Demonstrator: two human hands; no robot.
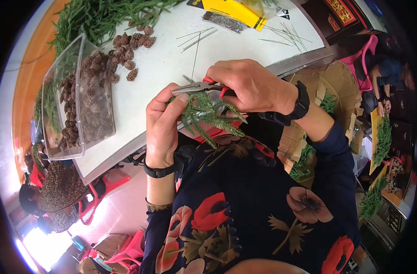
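My right hand [252,86] is wrapped round the red handles of a pair of pliers [190,88]. The pliers' metal jaws point left and lie at the stem end of a green artificial pine sprig [208,114]. My left hand [165,116] pinches that end of the sprig between thumb and fingers, right by the jaws. A thin wire [196,57] rises from the jaws toward the far side of the table. The sprig's needles fan out to the right and toward me, below my right hand. Whether the jaws are closed on wire is too small to tell.
Pine cones [126,48] lie loose on the white table [158,68], beside a clear plastic box [82,137] of more cones. Greenery [89,23] heaps at the far left. Loose wires [288,39] and a yellow package [236,11] lie far right. A cardboard box [309,86] stands right; people work nearby.
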